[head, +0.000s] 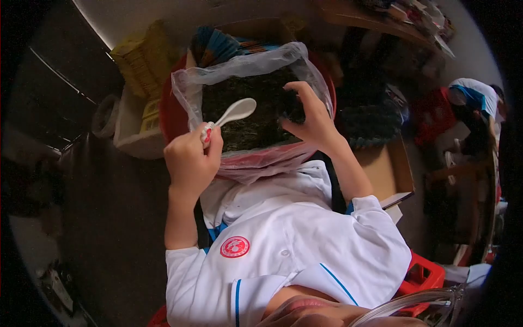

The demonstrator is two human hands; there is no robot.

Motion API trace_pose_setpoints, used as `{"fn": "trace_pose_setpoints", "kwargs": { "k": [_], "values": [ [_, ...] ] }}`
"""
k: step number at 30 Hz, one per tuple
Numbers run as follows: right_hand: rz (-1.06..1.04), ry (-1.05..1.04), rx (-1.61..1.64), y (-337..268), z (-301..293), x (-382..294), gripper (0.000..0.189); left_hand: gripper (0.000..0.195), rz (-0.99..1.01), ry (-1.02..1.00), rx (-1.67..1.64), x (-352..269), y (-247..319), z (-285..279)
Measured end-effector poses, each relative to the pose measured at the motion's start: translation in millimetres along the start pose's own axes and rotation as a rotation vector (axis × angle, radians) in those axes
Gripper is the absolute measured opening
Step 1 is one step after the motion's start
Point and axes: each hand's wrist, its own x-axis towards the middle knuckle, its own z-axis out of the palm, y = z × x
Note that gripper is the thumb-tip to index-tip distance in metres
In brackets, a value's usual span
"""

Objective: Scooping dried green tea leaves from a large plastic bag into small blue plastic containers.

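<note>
My left hand (190,157) grips the handle of a white spoon (241,109) with a red mark on it. The spoon's bowl hangs over dark, loose, fibrous material (237,131) in a clear plastic bag (245,67). This bag lines a red tub (173,110) before me, its edges folded over the tub's rim. Over the right side of the material, my right hand (312,116) is curved, thumb and fingers apart. A very dark round patch shows between them; whether it is a held object is unclear.
Left of the tub stands a white box (130,135) with yellow packaging (143,61). A blue patterned item (212,45) lies behind. An open cardboard box (378,167) and a red plastic stool (425,274) are on the right. Another person (476,96) bends over at far right.
</note>
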Motion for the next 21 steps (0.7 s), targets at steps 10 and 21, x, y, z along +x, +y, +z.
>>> {"fn": "trace_pose_setpoints", "kwargs": {
  "k": [10, 21],
  "values": [
    [-0.060, -0.008, -0.051, -15.1, -40.7, -2.3, 0.066, 0.032, -0.210, -0.154, -0.004, -3.2, -2.2, 43.5],
    [0.021, 0.062, -0.100, -7.0, -45.2, -10.3, 0.060, 0.040, -0.452, -0.420, -0.445, 9.1, -2.2, 45.9]
  ]
}}
